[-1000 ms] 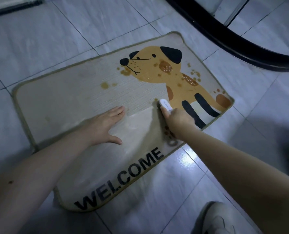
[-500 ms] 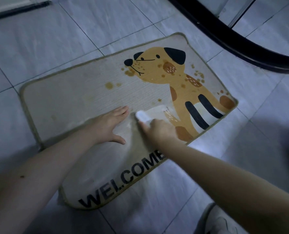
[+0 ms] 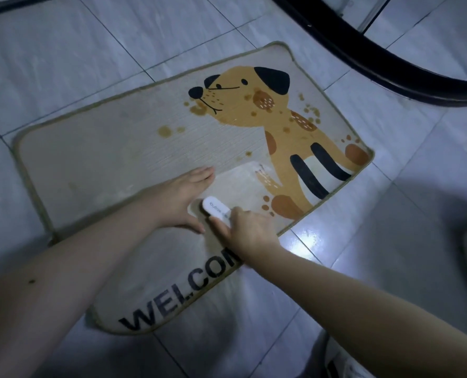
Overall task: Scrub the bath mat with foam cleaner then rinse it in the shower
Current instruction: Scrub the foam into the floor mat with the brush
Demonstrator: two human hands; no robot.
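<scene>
A beige bath mat (image 3: 104, 148) with a printed orange dog and the word WELCOME lies flat on the tiled floor. Brown stains dot it near the dog's muzzle and back. My left hand (image 3: 176, 199) rests flat on the mat's middle, fingers straight. My right hand (image 3: 244, 230) grips a small white scrubbing brush (image 3: 216, 208) whose head is down on the mat just right of my left thumb. A paler, wet-looking patch spreads around the brush toward the dog's front leg.
Grey floor tiles (image 3: 349, 268) surround the mat, with a bright light reflection to its right. A curved black shower threshold (image 3: 363, 58) runs across the upper right. A white shoe (image 3: 346, 364) shows at the bottom edge.
My right hand has dragged the brush from beside the dog's striped leg down and left across the mat, ending next to my left thumb. My left hand has stayed pressed in place.
</scene>
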